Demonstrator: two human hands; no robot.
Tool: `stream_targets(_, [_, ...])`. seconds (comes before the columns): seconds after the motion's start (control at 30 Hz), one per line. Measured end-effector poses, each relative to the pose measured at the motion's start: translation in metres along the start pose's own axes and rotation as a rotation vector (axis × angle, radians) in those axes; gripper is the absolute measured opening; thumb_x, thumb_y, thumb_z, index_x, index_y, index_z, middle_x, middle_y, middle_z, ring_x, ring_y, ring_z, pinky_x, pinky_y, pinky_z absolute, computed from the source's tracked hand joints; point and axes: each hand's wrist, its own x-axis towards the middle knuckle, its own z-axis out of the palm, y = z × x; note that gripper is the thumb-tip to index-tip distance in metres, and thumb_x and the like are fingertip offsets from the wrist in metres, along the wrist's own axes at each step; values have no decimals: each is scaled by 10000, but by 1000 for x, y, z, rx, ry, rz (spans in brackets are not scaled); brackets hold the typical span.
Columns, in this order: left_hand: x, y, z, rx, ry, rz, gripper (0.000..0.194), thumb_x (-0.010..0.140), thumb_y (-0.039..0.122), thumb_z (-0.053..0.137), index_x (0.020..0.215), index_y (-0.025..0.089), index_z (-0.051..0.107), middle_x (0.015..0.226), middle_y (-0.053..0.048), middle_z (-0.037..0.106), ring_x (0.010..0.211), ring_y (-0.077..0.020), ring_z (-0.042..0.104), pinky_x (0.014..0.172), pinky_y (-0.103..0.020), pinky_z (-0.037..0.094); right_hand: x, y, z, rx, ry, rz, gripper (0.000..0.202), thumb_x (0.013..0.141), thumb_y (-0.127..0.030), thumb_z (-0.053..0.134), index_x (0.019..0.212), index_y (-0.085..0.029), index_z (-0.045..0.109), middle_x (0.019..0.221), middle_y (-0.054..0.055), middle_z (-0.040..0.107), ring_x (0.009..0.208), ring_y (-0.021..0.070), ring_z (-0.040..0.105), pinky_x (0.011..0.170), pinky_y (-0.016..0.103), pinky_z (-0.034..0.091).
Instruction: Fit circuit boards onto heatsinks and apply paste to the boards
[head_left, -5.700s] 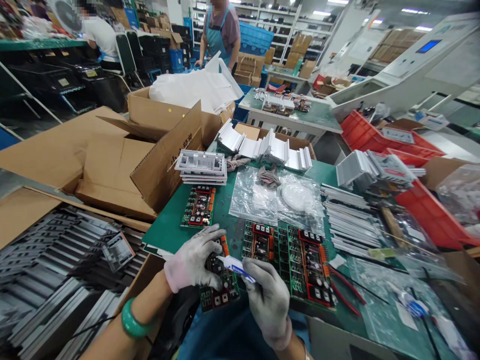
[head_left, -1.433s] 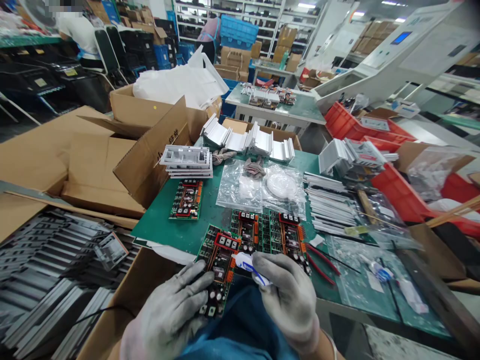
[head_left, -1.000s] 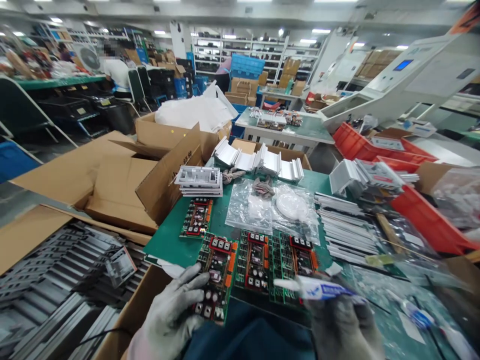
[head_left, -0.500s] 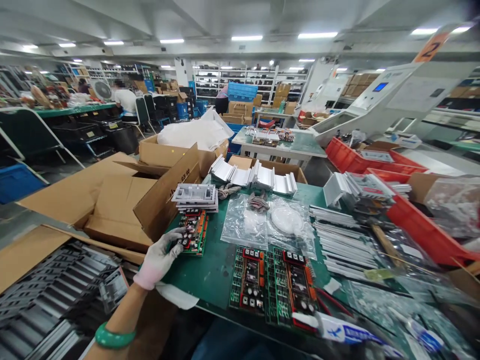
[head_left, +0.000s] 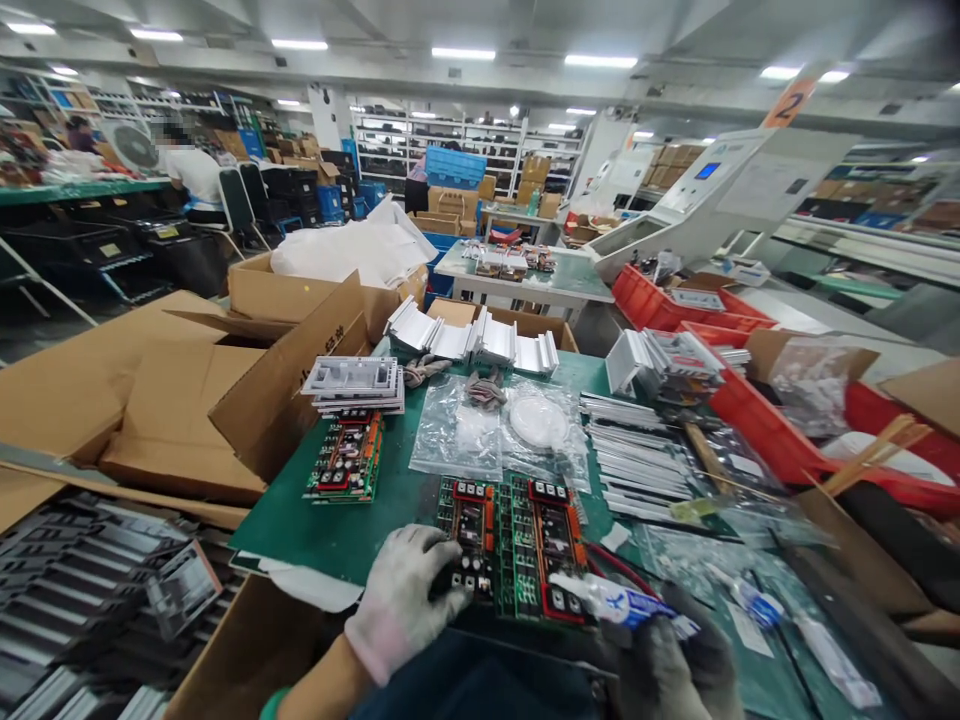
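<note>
My left hand (head_left: 409,590), in a pale glove, is at the lower left corner of a circuit board (head_left: 474,535). Its thumb and fingers are apart, with the fingertips over the board's edge; whether they press on it I cannot tell. A second circuit board (head_left: 551,545) lies close beside it on the right. My gloved right hand (head_left: 667,655), blurred at the bottom, grips a white and blue glue tube (head_left: 637,605). The tube's nozzle points left, over the lower part of the second board. Another circuit board stack (head_left: 345,455) lies further left.
Grey plastic housings (head_left: 354,380) are stacked behind the left boards. Plastic bags (head_left: 457,430) and metal strips (head_left: 637,460) lie on the green table (head_left: 292,520). Cardboard boxes (head_left: 172,410) stand left, red crates (head_left: 750,400) right. Aluminium profiles (head_left: 487,340) line the back.
My left hand has left the far-left board and moved right to the nearer one. The right hand has come into view with the tube, and the view has turned right.
</note>
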Motion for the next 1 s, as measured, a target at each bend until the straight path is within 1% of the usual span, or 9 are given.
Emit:
stream_targets(0.1, [1,4,0,-2,-59,47,188,681,143,767,802,233,655,833,3,682,786,-220,632,722,-373,491,2,0,-6,-41,68,22,441,840,-496,702,1210,-278,599,849,7,748,630,168,691,563,270,557])
stream_targets(0.3, [-18,-8,-33,-198,-154,179,152,736,275,753,769,225,613,787,18,652,748,-180,610,709,-333,456,14,13,-29,-21,186,-90,457,667,-518,834,952,-200,670,739,40,740,626,189,688,588,283,566])
stream_targets(0.37, [-19,-14,-34,-201,-84,111,156,734,305,750,813,237,634,834,11,660,792,-183,623,726,-326,473,14,16,-28,-26,198,-124,423,677,-520,824,896,-194,665,736,53,745,626,196,692,590,295,572])
stream_targets(0.47, [-6,-24,-21,-69,21,-106,277,777,276,690,1050,245,653,1052,-37,683,976,-224,640,833,-367,509,10,18,-21,-59,170,-135,403,694,-528,803,857,-184,669,765,81,757,630,216,704,572,309,575])
stream_targets(0.53, [6,-30,-10,-5,-18,-192,300,796,258,667,1095,253,656,1126,-42,684,1048,-247,633,876,-402,515,8,18,-17,-67,150,-111,395,707,-514,796,885,-180,682,786,90,761,659,237,718,581,329,586])
stream_targets(0.6, [16,-33,-2,-2,-80,-179,188,820,243,649,1003,259,684,1073,-23,708,1018,-240,649,867,-403,526,6,17,-15,-71,141,-93,376,715,-476,801,919,-177,700,813,95,766,677,244,727,580,329,593])
stream_targets(0.73, [20,-31,-6,-65,-96,-67,124,890,211,567,973,233,656,1042,-28,715,974,-195,669,844,-347,557,2,9,-10,-114,48,-192,331,692,-373,839,942,-183,733,875,107,775,701,252,740,580,323,607])
stream_targets(0.9, [11,-10,-35,-203,9,384,162,1004,259,435,1068,206,574,1043,-74,711,1071,-188,644,908,-327,569,-7,-9,10,-178,-146,-471,160,748,-300,801,882,-223,760,895,78,777,777,247,745,648,327,615])
stream_targets(1.0, [7,4,-49,-218,13,493,235,1037,297,343,1076,180,543,1011,-86,720,1063,-177,645,928,-309,569,-13,-15,20,-242,-249,-623,90,830,-299,730,900,-247,752,883,50,769,769,209,737,647,293,606])
